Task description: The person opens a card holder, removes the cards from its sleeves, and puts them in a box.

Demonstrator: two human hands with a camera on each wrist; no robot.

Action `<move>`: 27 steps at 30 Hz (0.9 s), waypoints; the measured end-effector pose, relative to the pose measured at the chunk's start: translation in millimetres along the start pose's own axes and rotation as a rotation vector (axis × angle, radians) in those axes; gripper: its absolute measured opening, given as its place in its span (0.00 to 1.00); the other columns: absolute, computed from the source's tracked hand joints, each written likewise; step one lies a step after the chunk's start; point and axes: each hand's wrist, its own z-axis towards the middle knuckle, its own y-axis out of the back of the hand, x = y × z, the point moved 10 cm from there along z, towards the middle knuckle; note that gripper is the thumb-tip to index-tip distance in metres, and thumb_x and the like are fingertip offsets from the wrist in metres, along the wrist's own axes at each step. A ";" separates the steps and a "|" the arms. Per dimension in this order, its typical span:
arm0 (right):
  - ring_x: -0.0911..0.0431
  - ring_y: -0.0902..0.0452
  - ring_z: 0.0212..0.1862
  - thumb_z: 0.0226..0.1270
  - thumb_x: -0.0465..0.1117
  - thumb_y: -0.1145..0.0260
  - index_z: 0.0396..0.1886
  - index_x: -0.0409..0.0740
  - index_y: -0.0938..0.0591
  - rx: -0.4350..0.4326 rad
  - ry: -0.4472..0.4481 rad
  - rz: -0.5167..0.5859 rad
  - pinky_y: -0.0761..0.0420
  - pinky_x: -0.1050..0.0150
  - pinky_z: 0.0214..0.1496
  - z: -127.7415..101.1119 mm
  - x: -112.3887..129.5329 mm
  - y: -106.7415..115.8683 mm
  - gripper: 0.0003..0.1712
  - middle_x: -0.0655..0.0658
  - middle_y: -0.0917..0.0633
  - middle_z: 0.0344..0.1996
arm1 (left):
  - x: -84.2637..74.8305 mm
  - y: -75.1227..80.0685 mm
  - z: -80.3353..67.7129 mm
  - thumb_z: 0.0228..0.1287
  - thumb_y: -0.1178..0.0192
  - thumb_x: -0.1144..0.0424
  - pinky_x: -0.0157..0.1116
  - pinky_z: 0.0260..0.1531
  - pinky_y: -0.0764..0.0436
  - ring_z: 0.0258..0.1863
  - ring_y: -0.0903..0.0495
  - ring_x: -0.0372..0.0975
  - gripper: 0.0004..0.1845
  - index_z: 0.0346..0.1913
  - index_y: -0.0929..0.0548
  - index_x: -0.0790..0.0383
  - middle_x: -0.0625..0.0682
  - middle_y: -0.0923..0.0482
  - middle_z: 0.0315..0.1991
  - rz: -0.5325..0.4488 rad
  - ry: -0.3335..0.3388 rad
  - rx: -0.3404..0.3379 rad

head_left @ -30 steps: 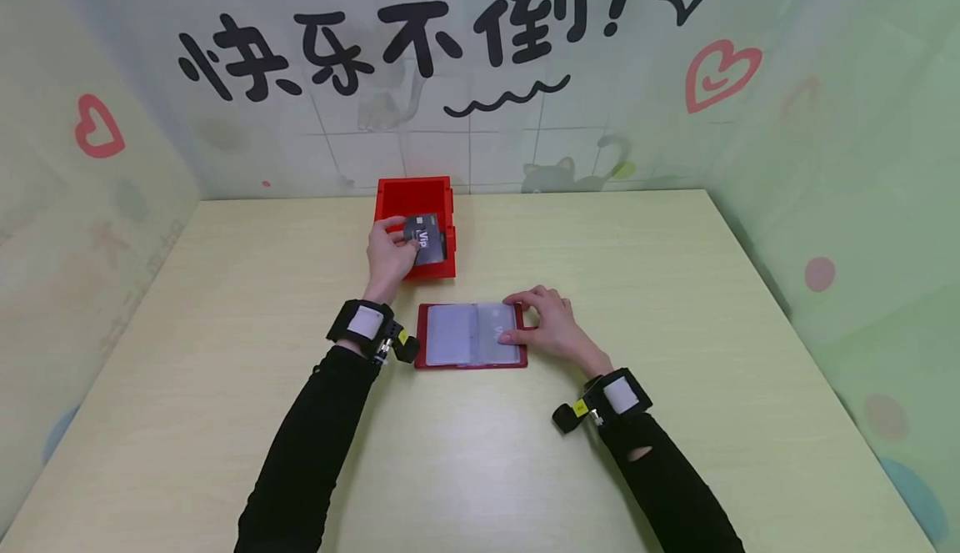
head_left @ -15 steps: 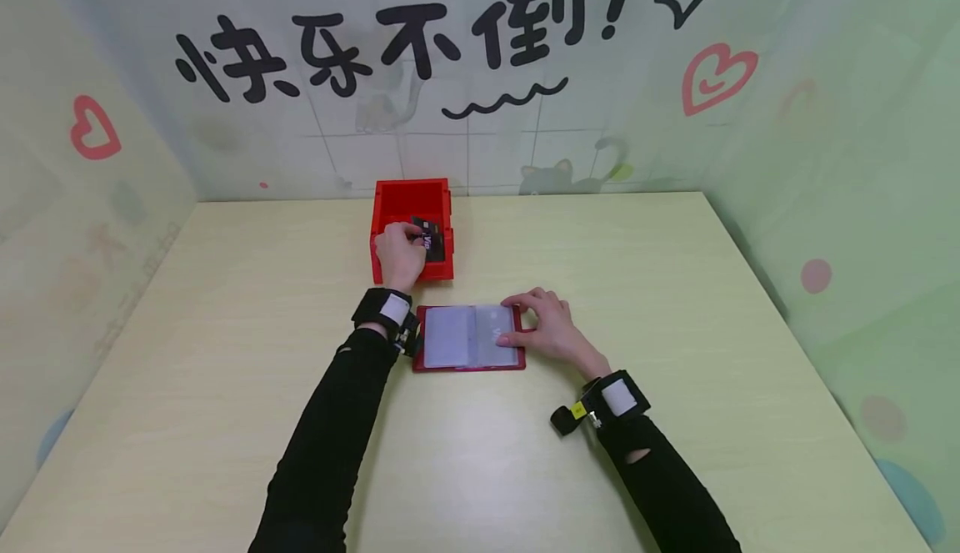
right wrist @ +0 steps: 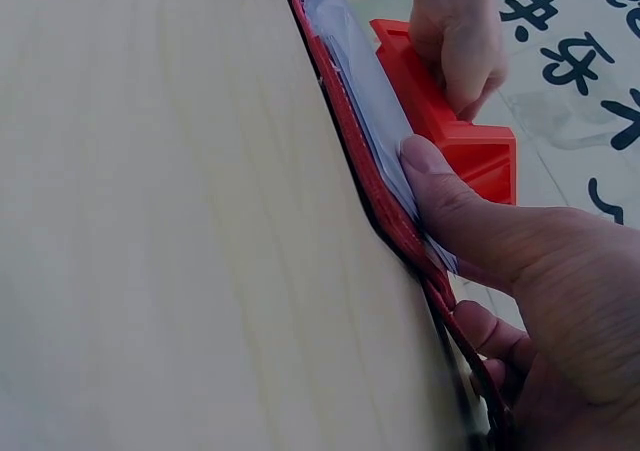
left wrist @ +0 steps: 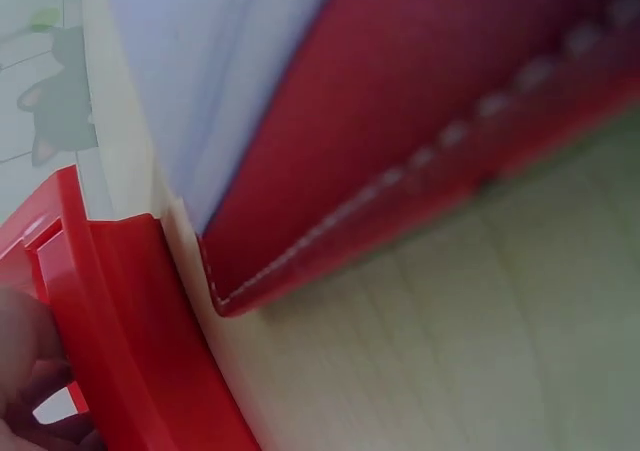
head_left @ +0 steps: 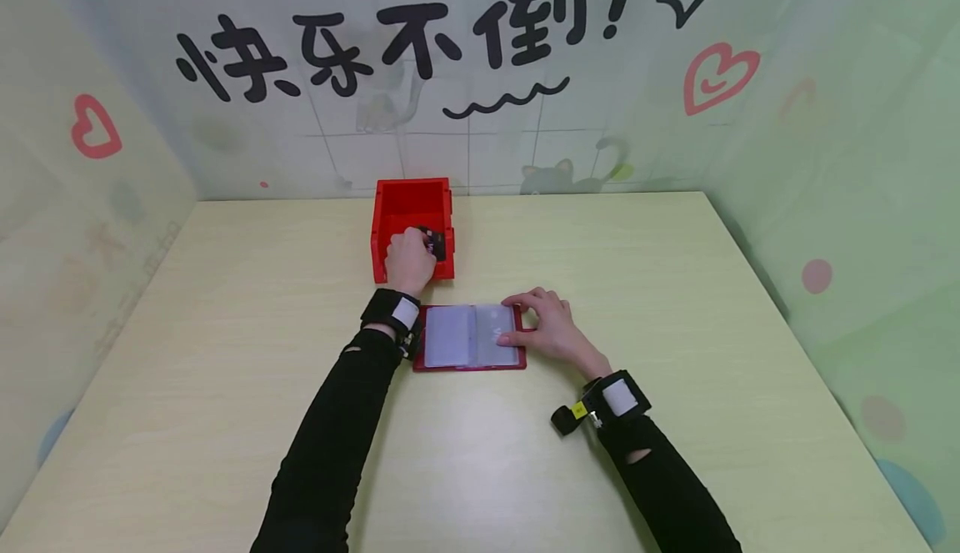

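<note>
A red bin point(head_left: 412, 197) stands at the back of the table. My left hand point(head_left: 410, 261) reaches down into its front part, fingers curled at a dark card point(head_left: 437, 244); the hand covers much of the card, and the fingertips are hidden in the head view. In the left wrist view, the left hand's fingers point(left wrist: 25, 351) show beside the bin's wall. Nearer to me, a red card holder point(head_left: 450, 336) lies spread with clear sleeves. My right hand point(head_left: 551, 328) pinches its right edge, thumb point(right wrist: 430, 161) on the sleeves and other fingers under the cover.
The pale wooden table point(head_left: 225, 353) surrounds both things. A printed backdrop point(head_left: 465, 153) rises behind the bin, and side panels close off the left and right. The left wrist strap point(head_left: 392, 313) hangs close to the card holder's left edge.
My left hand has moved slightly right and down into the bin with the VIP card it held, which now shows less and looks darker. My right hand stays on the card holder.
</note>
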 end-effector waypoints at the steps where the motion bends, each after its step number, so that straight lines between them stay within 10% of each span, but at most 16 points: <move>1: 0.47 0.33 0.56 0.54 0.55 0.22 0.61 0.50 0.19 -0.001 0.000 0.001 0.39 0.50 0.61 -0.3 0.2 0.2 0.35 0.44 0.21 0.49 | -0.1 -1.0 -0.5 0.68 0.39 0.68 0.52 0.50 0.15 0.43 0.15 0.55 0.11 0.50 0.16 0.70 0.65 0.14 0.47 0.017 0.006 0.009; 13: 0.47 0.33 0.55 0.54 0.54 0.21 0.61 0.50 0.19 -0.003 0.009 0.001 0.40 0.51 0.60 -0.5 0.0 -0.7 0.34 0.44 0.21 0.48 | -0.5 -8.8 -2.3 0.69 0.45 0.64 0.47 0.41 0.18 0.37 0.23 0.51 0.08 0.36 0.20 0.65 0.61 0.20 0.35 0.126 0.045 0.103; 27: 0.47 0.32 0.56 0.54 0.55 0.22 0.61 0.50 0.19 -0.005 0.008 -0.004 0.39 0.49 0.61 -1.9 2.2 1.8 0.35 0.44 0.21 0.48 | -6.8 -10.9 -8.8 0.70 0.47 0.64 0.50 0.45 0.16 0.45 0.25 0.53 0.10 0.41 0.18 0.68 0.64 0.22 0.42 0.156 -0.058 0.098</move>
